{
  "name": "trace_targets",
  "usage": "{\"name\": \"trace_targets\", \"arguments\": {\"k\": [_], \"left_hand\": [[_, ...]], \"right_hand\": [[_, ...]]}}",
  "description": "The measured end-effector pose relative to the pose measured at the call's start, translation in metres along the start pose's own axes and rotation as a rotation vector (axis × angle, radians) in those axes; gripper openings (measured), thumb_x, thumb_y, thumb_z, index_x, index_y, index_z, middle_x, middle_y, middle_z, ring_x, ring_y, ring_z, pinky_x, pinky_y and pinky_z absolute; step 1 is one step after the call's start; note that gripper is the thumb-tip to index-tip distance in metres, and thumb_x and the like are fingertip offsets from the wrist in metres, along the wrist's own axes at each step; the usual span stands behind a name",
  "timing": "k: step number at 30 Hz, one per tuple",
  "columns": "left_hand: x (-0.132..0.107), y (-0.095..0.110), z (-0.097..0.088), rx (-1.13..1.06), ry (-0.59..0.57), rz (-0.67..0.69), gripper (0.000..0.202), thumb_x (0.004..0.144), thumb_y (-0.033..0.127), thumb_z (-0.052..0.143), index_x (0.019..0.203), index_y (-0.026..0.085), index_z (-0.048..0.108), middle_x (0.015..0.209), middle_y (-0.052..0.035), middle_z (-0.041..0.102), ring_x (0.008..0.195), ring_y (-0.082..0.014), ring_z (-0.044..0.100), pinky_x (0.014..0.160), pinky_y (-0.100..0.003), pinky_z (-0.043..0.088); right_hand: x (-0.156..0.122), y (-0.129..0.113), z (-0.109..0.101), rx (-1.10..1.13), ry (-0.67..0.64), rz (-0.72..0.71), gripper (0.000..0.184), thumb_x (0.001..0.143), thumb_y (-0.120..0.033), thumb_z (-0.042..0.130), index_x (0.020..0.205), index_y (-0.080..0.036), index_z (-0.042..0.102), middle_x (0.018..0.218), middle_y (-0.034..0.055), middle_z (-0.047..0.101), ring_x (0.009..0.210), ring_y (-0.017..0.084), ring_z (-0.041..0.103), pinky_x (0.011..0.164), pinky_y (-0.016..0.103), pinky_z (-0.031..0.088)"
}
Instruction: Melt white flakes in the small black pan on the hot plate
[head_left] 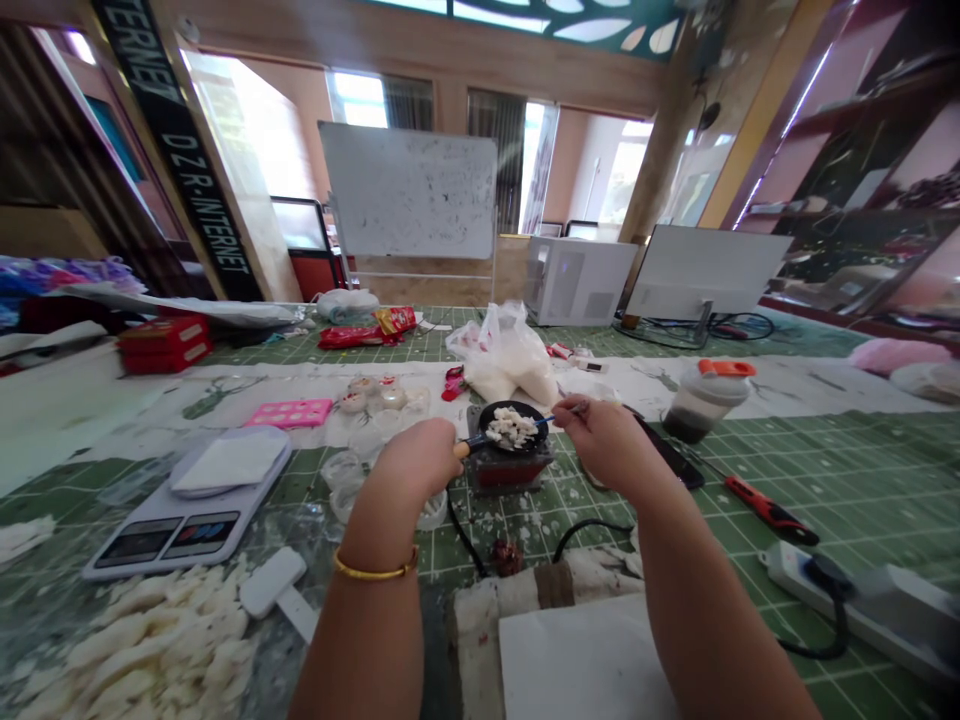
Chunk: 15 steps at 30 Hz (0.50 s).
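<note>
A small black pan (514, 424) holding white wax-like chunks sits on a little red and black heater (510, 468) in the middle of the table. My left hand (417, 458) is closed round the pan's short handle. My right hand (600, 437) pinches a thin blue-handled stirrer (549, 420) whose tip reaches into the pan's chunks. A gold bangle circles my left wrist.
A digital scale (180, 505) lies at the left, with a pile of white flakes (142, 640) near the front edge. A pink mould (292, 412), small clear cups, a white plastic bag (506, 355), an orange-lidded jar (703, 398), a red tool (765, 508) and a power strip (862, 595) surround the heater.
</note>
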<state>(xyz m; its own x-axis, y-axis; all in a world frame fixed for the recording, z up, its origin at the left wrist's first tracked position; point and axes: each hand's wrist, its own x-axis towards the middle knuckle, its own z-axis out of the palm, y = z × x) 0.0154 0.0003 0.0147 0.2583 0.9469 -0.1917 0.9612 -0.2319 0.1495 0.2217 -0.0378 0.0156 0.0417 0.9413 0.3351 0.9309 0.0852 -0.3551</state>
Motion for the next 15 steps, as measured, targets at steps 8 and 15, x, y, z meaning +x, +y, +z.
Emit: {"name": "trace_targets", "arguments": {"k": [8,15], "left_hand": [[0.0001,-0.0005,0.0002,0.002,0.008,0.004,0.017,0.068,0.028,0.053,0.079,0.018,0.063,0.085,-0.0093,0.067,0.070,-0.0223,0.062,0.053,-0.028,0.038],[-0.0011,-0.0011,0.0007,-0.003,0.019,0.009,0.017,0.068,0.027,0.053,0.079,0.018,0.063,0.086,-0.0095,0.067,0.070,-0.0225,0.062,0.053,-0.028,0.039]], "right_hand": [[-0.0026,-0.0042,0.0002,-0.025,-0.019,-0.017,0.025,0.085,-0.030,0.041,0.084,-0.020,0.064,0.076,0.0051,0.068,0.076,0.020,0.060,0.065,0.026,0.034],[-0.0061,-0.0096,0.0008,0.105,0.013,-0.063,0.025,0.085,-0.032,0.040,0.082,-0.021,0.063,0.071,0.0004,0.066,0.069,0.015,0.059,0.062,0.023,0.035]]}}
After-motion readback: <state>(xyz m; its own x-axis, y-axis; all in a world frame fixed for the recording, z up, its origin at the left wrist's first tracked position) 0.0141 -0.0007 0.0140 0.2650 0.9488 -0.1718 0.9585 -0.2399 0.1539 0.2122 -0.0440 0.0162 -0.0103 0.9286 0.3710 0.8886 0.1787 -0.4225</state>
